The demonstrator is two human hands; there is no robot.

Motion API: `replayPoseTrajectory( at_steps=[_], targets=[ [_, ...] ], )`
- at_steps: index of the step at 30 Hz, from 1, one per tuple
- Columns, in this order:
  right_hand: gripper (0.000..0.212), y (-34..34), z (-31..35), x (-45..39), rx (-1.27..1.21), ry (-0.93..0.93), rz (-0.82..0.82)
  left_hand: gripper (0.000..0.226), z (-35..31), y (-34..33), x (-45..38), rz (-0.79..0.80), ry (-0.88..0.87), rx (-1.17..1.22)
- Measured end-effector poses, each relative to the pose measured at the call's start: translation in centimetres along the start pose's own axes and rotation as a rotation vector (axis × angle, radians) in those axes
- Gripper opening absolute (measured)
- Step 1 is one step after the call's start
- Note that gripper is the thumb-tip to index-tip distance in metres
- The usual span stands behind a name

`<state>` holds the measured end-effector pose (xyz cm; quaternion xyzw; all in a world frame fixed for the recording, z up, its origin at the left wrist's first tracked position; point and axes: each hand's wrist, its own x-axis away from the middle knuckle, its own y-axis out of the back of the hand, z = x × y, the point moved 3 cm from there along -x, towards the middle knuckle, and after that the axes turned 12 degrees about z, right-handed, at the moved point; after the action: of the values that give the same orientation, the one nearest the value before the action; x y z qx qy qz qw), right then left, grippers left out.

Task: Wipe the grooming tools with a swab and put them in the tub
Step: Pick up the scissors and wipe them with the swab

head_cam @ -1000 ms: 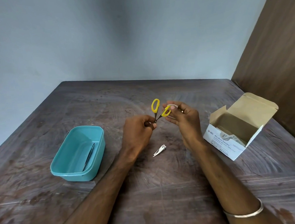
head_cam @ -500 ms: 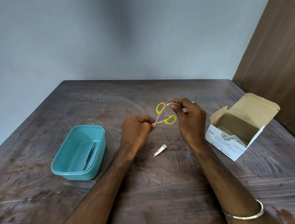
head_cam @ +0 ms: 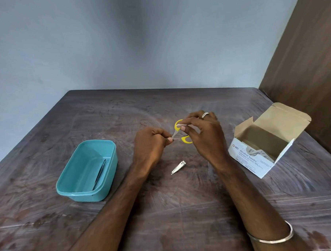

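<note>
Small scissors with yellow handles (head_cam: 186, 139) are held above the table's middle. My left hand (head_cam: 150, 145) grips their blades, which are hidden in my fingers. My right hand (head_cam: 205, 135) pinches a small white swab (head_cam: 180, 126) against the upper yellow handle loop. A metal nail clipper (head_cam: 178, 167) lies on the table just below both hands. At the left stands a teal tub (head_cam: 74, 190) with dark tweezers (head_cam: 100, 175) lying inside it.
An opened white box of alcohol swabs (head_cam: 257, 159) stands at the right, its flap up. The dark wooden table (head_cam: 174, 210) reaches a grey wall at the back and a brown panel at the right.
The scissors' handles have tilted to the right and spread apart. My right hand has moved the swab from the lower handle loop onto the upper one.
</note>
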<state>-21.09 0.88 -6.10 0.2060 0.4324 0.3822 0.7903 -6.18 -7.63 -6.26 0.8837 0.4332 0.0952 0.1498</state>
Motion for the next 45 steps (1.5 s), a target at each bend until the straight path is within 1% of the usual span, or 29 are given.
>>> replayPoseTrajectory(
  at_steps=[4,6,9,11,16,19,22,24,27,29,30,33,35,37,40,43,45],
  targets=[
    [0.021,-0.6,-0.2,-0.1,0.013,-0.024,0.139,0.016,0.2,0.4,-0.1,-0.033,0.004,-0.056],
    [0.023,-0.8,-0.4,-0.2,0.028,-0.036,0.206,0.019,0.1,0.7,-0.2,-0.041,0.01,-0.084],
    [0.021,-1.0,-0.9,-0.3,0.054,-0.04,0.29,0.023,0.1,1.2,-0.4,-0.046,0.023,-0.108],
    [0.019,-1.0,-1.0,-0.3,0.028,-0.019,0.324,0.021,0.1,1.5,-0.5,-0.056,0.022,-0.116],
    [0.021,-1.1,-1.1,-0.4,-0.039,0.034,0.341,0.027,0.2,2.3,-0.7,-0.051,0.029,-0.074],
    [0.024,-1.1,-1.2,-0.4,-0.068,0.025,0.324,0.025,0.3,2.5,-1.0,-0.027,0.012,-0.031],
    [0.017,-0.8,-1.2,-0.4,-0.139,-0.017,0.267,0.018,0.2,2.7,-1.1,0.0,-0.079,-0.036],
    [0.01,-0.6,-1.1,-0.4,-0.207,-0.103,0.255,0.012,0.0,2.8,-1.0,0.018,-0.197,-0.117],
    [0.017,-0.8,-1.3,-0.3,-0.349,-0.233,0.279,0.012,-0.1,2.9,-1.2,0.027,-0.39,-0.283],
    [0.019,-0.9,-1.0,-0.2,-0.499,-0.303,0.296,0.014,-0.1,2.8,-1.4,-0.015,-0.486,-0.402],
    [0.019,-0.9,-0.9,-0.1,-0.584,-0.338,0.297,0.013,-0.1,2.9,-1.5,-0.049,-0.5,-0.441],
    [0.023,-0.8,-0.4,0.1,-0.804,-0.409,0.3,0.012,0.1,3.0,-1.5,-0.12,-0.471,-0.473],
    [0.032,-0.8,-0.2,0.1,-0.9,-0.425,0.294,0.01,0.1,2.9,-1.5,-0.131,-0.447,-0.482],
    [0.037,-0.8,0.0,0.1,-1.0,-0.454,0.276,0.007,0.1,2.7,-1.3,-0.126,-0.427,-0.437],
    [0.037,-1.0,0.3,0.1,-1.162,-0.493,0.276,0.012,-0.1,2.3,-0.9,-0.088,-0.385,-0.321],
    [0.034,-1.2,0.6,0.1,-1.321,-0.517,0.292,0.022,-0.3,1.8,-0.6,-0.002,-0.259,-0.117],
    [0.029,-1.2,0.8,0.2,-1.391,-0.516,0.304,0.021,-0.4,1.4,-0.3,0.05,-0.191,0.031]
  ],
)
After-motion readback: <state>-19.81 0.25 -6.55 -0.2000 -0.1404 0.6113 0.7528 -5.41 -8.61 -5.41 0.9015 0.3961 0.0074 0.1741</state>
